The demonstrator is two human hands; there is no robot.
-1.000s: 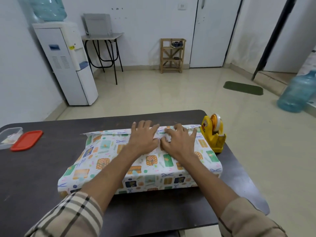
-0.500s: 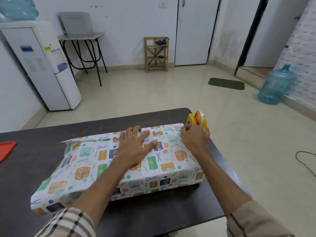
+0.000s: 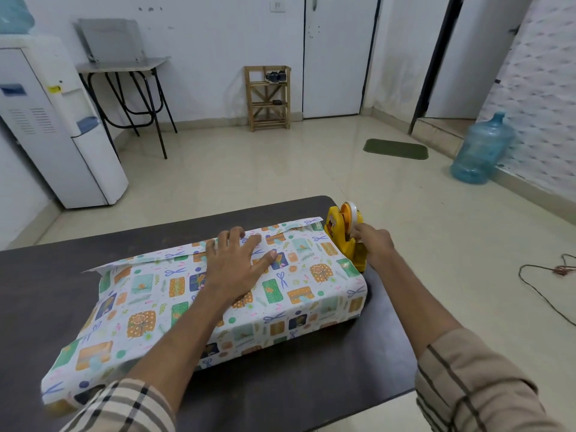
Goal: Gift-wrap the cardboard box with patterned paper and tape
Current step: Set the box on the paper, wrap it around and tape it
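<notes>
Since a second ago the right hand [image 3: 375, 247] has left the top of the box [image 3: 174, 310] and gone out to the dispenser [image 3: 338, 235]. The left hand [image 3: 232, 266] has stayed flat where it was.

On my feed the dark surface [image 3: 37, 291] fills the lower half of the view. The box lies across its middle, its long side running from 7 o'clock to 1 o'clock, its top and near side covered in patterned paper [image 3: 140, 322]. A loose flap of that paper stands out along the far edge, toward 11 o'clock, and the paper overhangs unfolded at the 7 o'clock end.

On the floor beyond, a white cooler [image 3: 62, 135] stands at 10 o'clock and a folding table [image 3: 124, 62] at 11. A blue jug [image 3: 480, 151] sits at 2 o'clock, a wooden rack [image 3: 268, 98] at 12, a green mat [image 3: 396, 148] at 1, and a thin cable [image 3: 545, 275] trails at 3.

The left hand lies palm down on top of the box, fingers straight and spread, pressing the paper near the far edge.

The right hand is off the box's 2 o'clock end, its fingers curled against the dispenser's front, just below the tape roll [image 3: 349, 213]. I cannot tell whether they pinch any tape.

The yellow dispenser stands on the surface just beside the box's 1 o'clock corner.
</notes>
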